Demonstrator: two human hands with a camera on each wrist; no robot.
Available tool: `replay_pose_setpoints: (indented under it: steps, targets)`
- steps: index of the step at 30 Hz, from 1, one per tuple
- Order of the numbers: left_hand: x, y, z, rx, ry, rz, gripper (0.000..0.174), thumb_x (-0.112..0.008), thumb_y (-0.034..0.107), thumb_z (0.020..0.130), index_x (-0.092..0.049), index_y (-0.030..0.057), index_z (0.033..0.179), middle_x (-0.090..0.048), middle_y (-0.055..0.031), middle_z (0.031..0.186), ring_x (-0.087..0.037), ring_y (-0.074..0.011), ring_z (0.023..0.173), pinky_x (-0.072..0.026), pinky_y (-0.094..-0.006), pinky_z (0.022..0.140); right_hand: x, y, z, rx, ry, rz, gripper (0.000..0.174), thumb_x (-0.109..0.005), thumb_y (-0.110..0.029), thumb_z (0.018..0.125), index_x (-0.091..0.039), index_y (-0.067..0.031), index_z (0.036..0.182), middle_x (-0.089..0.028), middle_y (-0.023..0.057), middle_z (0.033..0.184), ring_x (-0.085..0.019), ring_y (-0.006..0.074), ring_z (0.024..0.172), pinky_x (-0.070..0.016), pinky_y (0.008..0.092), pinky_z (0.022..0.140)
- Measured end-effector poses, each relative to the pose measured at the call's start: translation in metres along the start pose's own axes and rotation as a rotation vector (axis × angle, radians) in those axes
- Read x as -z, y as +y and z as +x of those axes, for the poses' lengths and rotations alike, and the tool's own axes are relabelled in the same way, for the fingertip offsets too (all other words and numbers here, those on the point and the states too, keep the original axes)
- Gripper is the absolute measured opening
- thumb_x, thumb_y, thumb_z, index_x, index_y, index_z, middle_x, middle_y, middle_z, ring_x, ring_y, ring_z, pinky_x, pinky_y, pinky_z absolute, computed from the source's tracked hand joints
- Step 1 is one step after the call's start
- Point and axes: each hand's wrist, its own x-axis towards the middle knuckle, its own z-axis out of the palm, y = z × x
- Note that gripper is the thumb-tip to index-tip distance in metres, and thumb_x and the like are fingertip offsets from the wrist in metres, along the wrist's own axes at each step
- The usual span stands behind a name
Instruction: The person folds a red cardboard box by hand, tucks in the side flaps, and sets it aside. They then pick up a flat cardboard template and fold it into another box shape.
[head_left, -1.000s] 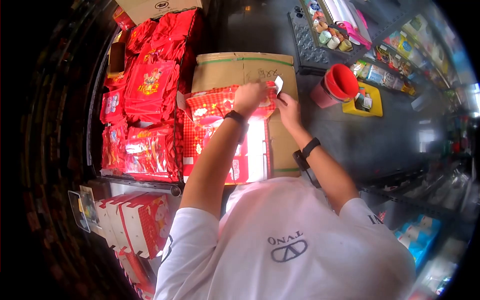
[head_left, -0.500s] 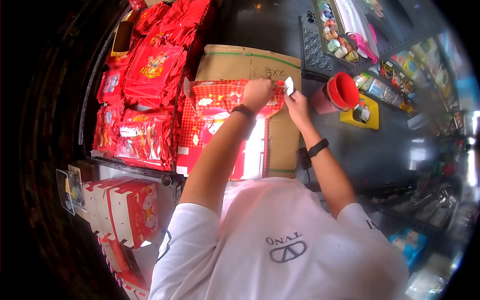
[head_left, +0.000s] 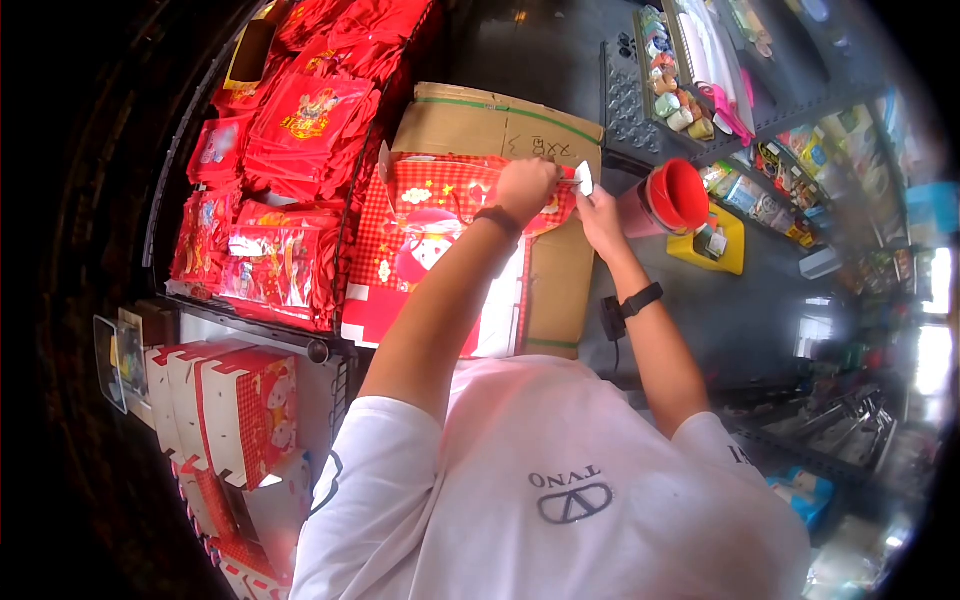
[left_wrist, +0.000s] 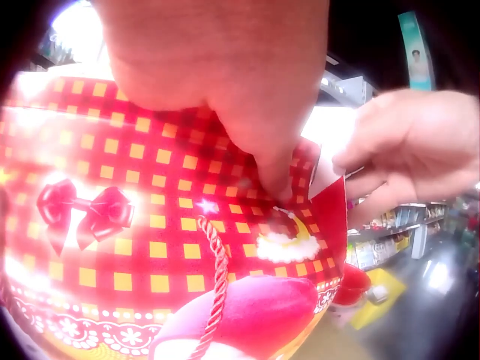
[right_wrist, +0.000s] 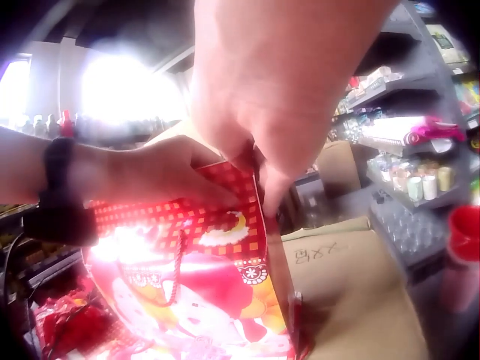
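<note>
A red checked gift box (head_left: 440, 185) with printed bows, a moon and a twisted red cord handle (left_wrist: 217, 274) lies over a brown cardboard sheet (head_left: 560, 290). My left hand (head_left: 527, 188) grips its top edge near the right corner, thumb down on the printed front in the left wrist view. At that same corner my right hand (head_left: 600, 222) pinches the white end flap (head_left: 584, 178) by its edge. In the right wrist view its fingertips are partly hidden behind the corner panel. Another white flap (head_left: 384, 160) sticks up at the box's left end.
Red printed bags (head_left: 310, 120) fill a rack on the left. Several assembled gift boxes (head_left: 235, 410) stand below it. To the right are a red bucket (head_left: 685, 195), a yellow basket (head_left: 720, 250) and stocked shelves (head_left: 790, 165).
The head view has turned, so the surroundings shift. My left hand has slid slightly right along the box edge, closer to the white flap. My right hand stays at the flap.
</note>
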Motion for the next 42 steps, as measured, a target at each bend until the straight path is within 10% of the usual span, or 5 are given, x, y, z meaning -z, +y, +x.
replay_pose_setpoints:
  steps: [7,13,22,42]
  targets:
    - [0.018,-0.003,-0.001,-0.028,-0.023,-0.053,0.012,-0.062,0.021,0.095,-0.07,0.0134,0.1,-0.071,-0.0093,0.092,-0.072,-0.0331,0.085,-0.0595,-0.0448,0.071,-0.002,-0.016,0.001,0.156,-0.045,-0.18,0.022,-0.055,-0.015,0.108,-0.062,0.0037,0.118,-0.069,0.0085,0.084,-0.057,0.0111,0.077,-0.0497,0.0328,0.071]
    - [0.005,-0.008,0.005,-0.085,-0.013,0.074,0.013,-0.061,0.02,0.096,-0.069,0.0149,0.105,-0.069,-0.0093,0.102,-0.071,-0.029,0.098,-0.0592,-0.0422,0.075,-0.002,-0.027,0.002,0.134,0.012,-0.363,0.026,-0.056,-0.02,0.106,-0.06,0.0023,0.12,-0.065,0.0267,0.089,-0.068,0.0312,0.079,-0.0507,0.0404,0.074]
    - [0.018,0.001,0.003,-0.046,0.01,0.035,0.012,-0.062,0.016,0.092,-0.073,0.0128,0.095,-0.07,-0.0092,0.101,-0.071,-0.0283,0.099,-0.0594,-0.042,0.075,-0.001,-0.044,-0.001,0.173,-0.03,-0.458,0.026,-0.054,-0.017,0.104,-0.057,0.0025,0.121,-0.067,0.0326,0.103,-0.064,0.0512,0.101,-0.0511,0.0532,0.082]
    - [0.028,0.002,0.004,-0.013,-0.044,0.029,0.02,-0.066,0.033,0.095,-0.074,0.0153,0.097,-0.072,-0.0107,0.102,-0.071,-0.0301,0.1,-0.0592,-0.0432,0.078,0.0,-0.068,-0.006,0.11,-0.018,-0.596,0.035,-0.056,-0.015,0.1,-0.06,-0.002,0.132,-0.07,0.0303,0.104,-0.067,0.0499,0.1,-0.0538,0.057,0.083]
